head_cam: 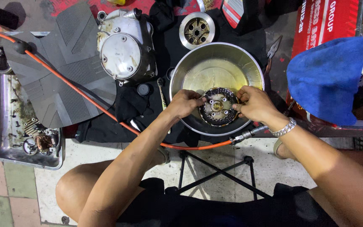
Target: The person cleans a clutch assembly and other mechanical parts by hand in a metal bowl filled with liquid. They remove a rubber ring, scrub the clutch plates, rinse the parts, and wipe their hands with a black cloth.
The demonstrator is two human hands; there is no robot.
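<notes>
Hose (85, 94), engine cover (124, 48) beside basin (248, 63)

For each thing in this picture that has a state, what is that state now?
Left hand: grips the round toothed clutch part at its left edge.
Right hand: grips its right edge.
Round steel bowl: upright, holds yellowish liquid.
Grey engine cover: off, lying flat.
Blue cloth: draped over red box.
</notes>
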